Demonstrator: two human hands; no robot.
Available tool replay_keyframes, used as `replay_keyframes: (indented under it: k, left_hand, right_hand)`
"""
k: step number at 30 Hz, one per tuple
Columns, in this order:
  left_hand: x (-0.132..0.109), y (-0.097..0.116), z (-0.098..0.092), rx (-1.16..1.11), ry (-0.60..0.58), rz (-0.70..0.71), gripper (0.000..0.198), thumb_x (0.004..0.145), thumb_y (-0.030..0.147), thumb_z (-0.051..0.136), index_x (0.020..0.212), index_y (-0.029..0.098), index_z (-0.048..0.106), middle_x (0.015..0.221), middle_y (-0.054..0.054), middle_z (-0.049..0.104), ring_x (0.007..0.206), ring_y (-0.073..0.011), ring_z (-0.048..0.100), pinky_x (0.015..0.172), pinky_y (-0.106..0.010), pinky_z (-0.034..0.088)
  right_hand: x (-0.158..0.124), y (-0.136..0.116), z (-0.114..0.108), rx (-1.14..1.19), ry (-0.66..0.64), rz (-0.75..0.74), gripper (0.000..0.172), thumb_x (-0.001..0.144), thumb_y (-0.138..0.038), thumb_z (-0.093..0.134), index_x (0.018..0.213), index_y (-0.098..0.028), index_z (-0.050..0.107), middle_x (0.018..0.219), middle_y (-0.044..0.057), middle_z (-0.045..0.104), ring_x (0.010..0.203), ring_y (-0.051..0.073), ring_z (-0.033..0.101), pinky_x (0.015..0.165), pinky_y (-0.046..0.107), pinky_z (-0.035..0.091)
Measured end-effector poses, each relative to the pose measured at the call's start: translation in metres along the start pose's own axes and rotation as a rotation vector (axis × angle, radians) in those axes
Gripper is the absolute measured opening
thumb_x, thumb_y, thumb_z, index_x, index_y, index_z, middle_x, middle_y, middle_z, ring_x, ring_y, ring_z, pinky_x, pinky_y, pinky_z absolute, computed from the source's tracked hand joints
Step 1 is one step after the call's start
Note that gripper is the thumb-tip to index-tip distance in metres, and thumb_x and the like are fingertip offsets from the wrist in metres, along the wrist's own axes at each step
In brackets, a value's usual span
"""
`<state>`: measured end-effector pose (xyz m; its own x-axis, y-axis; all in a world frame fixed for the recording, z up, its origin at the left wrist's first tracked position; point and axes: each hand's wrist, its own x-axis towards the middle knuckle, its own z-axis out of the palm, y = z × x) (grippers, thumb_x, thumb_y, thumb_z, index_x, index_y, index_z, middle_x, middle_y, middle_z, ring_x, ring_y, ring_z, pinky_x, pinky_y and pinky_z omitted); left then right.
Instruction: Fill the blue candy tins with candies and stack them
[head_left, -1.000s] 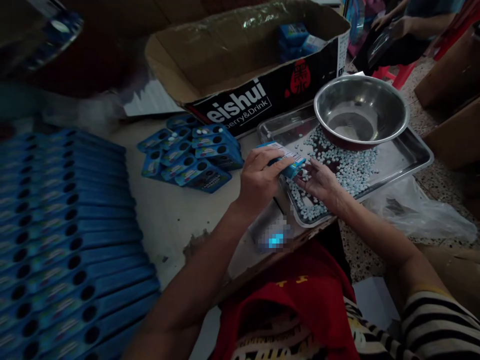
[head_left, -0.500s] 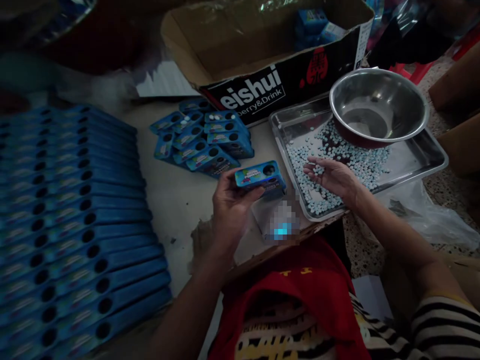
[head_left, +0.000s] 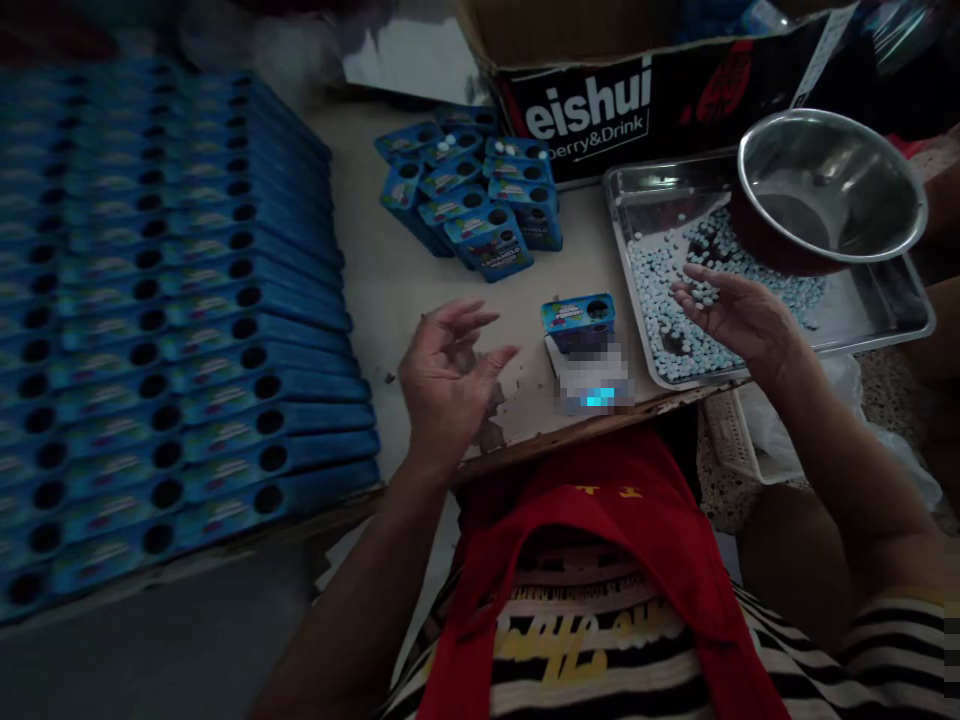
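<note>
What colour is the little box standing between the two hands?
The little box is blue, seen best in the head view.

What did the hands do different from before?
The left hand let go of the small blue box, which now sits on the table by the tray; the hand hangs open, empty. The right hand stayed above the tray's tablets; the bowl stayed put.

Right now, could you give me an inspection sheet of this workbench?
Surface: worn table, paint chipped at the front edge.
Job's things: one blue box lying alone; tray of pale tablets; steel bowl on the tray.
Clutter: box pile; box rows.
Hands: left hand open, empty; right hand open over the tray.
Cables: nothing seen.
Surroundings: carton; plastic bag.
</note>
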<state>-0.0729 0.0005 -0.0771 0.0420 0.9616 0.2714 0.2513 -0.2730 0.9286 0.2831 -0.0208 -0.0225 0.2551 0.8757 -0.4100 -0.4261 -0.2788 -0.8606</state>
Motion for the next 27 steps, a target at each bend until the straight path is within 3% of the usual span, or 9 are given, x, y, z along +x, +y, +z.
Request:
replay_keyframes:
  k: [4, 7, 11, 14, 16, 18, 21, 24, 27]
  left_hand:
    - [-0.013, 0.013, -0.038, 0.098, 0.142, -0.002, 0.04, 0.083, 0.036, 0.097, 0.117, 0.023, 0.08, 0.114, -0.004, 0.086, 0.11, -0.0258, 0.082, 0.104, -0.045, 0.068]
    - [-0.034, 0.019, -0.056, 0.193, 0.136, -0.003, 0.026, 0.087, 0.037, 0.091, 0.108, 0.024, 0.083, 0.102, -0.001, 0.086, 0.098, -0.0253, 0.083, 0.097, -0.045, 0.07]
    - [-0.074, 0.017, -0.08, 0.428, -0.094, 0.011, 0.014, 0.092, 0.048, 0.086, 0.095, 0.034, 0.084, 0.095, 0.004, 0.086, 0.088, -0.0282, 0.082, 0.085, -0.043, 0.066]
    - [-0.109, 0.001, -0.103, 0.495, -0.308, -0.062, 0.016, 0.092, 0.055, 0.082, 0.088, 0.039, 0.081, 0.091, 0.006, 0.084, 0.085, -0.0309, 0.08, 0.074, -0.042, 0.061]
    - [-0.133, -0.014, -0.116, 0.534, -0.339, -0.161, 0.02, 0.092, 0.058, 0.079, 0.086, 0.039, 0.081, 0.092, 0.005, 0.085, 0.088, -0.0323, 0.08, 0.071, -0.042, 0.059]
    - [-0.159, -0.029, -0.123, 0.581, -0.3, -0.246, 0.025, 0.091, 0.059, 0.077, 0.085, 0.035, 0.082, 0.095, 0.001, 0.086, 0.093, -0.0342, 0.08, 0.077, -0.043, 0.059]
    - [-0.191, -0.042, -0.122, 0.59, -0.221, -0.306, 0.029, 0.092, 0.057, 0.075, 0.087, 0.03, 0.084, 0.097, -0.004, 0.086, 0.097, -0.0353, 0.081, 0.086, -0.045, 0.06]
    - [-0.207, -0.046, -0.111, 0.54, -0.165, -0.222, 0.025, 0.098, 0.053, 0.073, 0.093, 0.032, 0.086, 0.096, -0.003, 0.087, 0.093, -0.0304, 0.082, 0.087, -0.042, 0.062]
    - [-0.199, -0.054, -0.09, 0.427, -0.337, -0.036, 0.023, 0.104, 0.039, 0.066, 0.106, 0.035, 0.089, 0.103, -0.003, 0.089, 0.096, -0.0257, 0.083, 0.095, -0.04, 0.066]
  right_hand:
    - [0.002, -0.002, -0.011, -0.266, 0.0, -0.085, 0.015, 0.087, -0.021, 0.078, 0.102, -0.021, 0.078, 0.103, 0.007, 0.08, 0.099, 0.021, 0.079, 0.104, 0.042, 0.07]
    - [0.0, -0.009, -0.013, -0.677, 0.024, -0.318, 0.012, 0.09, -0.029, 0.081, 0.101, -0.024, 0.082, 0.114, 0.009, 0.081, 0.117, 0.029, 0.077, 0.113, 0.052, 0.062]
    - [-0.032, -0.024, -0.008, -1.054, 0.065, -0.606, 0.01, 0.092, -0.033, 0.087, 0.101, -0.028, 0.084, 0.125, 0.009, 0.08, 0.139, 0.035, 0.067, 0.114, 0.052, 0.057]
    - [-0.076, -0.02, -0.009, -1.096, -0.218, -0.381, 0.016, 0.096, -0.041, 0.085, 0.099, -0.026, 0.087, 0.101, 0.006, 0.083, 0.102, 0.027, 0.077, 0.092, 0.041, 0.06]
    - [-0.104, 0.0, -0.014, -1.187, -0.507, -0.142, 0.016, 0.097, -0.041, 0.083, 0.098, -0.026, 0.089, 0.089, 0.004, 0.083, 0.081, 0.021, 0.074, 0.078, 0.034, 0.056]
    - [-0.121, 0.034, -0.02, -1.381, -0.659, 0.002, 0.016, 0.102, -0.033, 0.075, 0.099, -0.025, 0.089, 0.09, 0.004, 0.085, 0.077, 0.02, 0.075, 0.074, 0.031, 0.052]
    - [-0.125, 0.095, -0.025, -1.697, -0.536, 0.05, 0.03, 0.11, -0.025, 0.058, 0.109, -0.022, 0.087, 0.113, 0.011, 0.088, 0.1, 0.026, 0.081, 0.083, 0.031, 0.054]
    - [-0.109, 0.146, -0.021, -1.799, -0.455, 0.051, 0.038, 0.113, -0.02, 0.048, 0.126, -0.02, 0.084, 0.14, 0.018, 0.082, 0.129, 0.031, 0.077, 0.102, 0.035, 0.057]
    - [-0.082, 0.182, -0.011, -1.762, -0.484, 0.049, 0.049, 0.108, -0.008, 0.042, 0.141, -0.012, 0.078, 0.153, 0.027, 0.073, 0.145, 0.037, 0.068, 0.118, 0.045, 0.053]
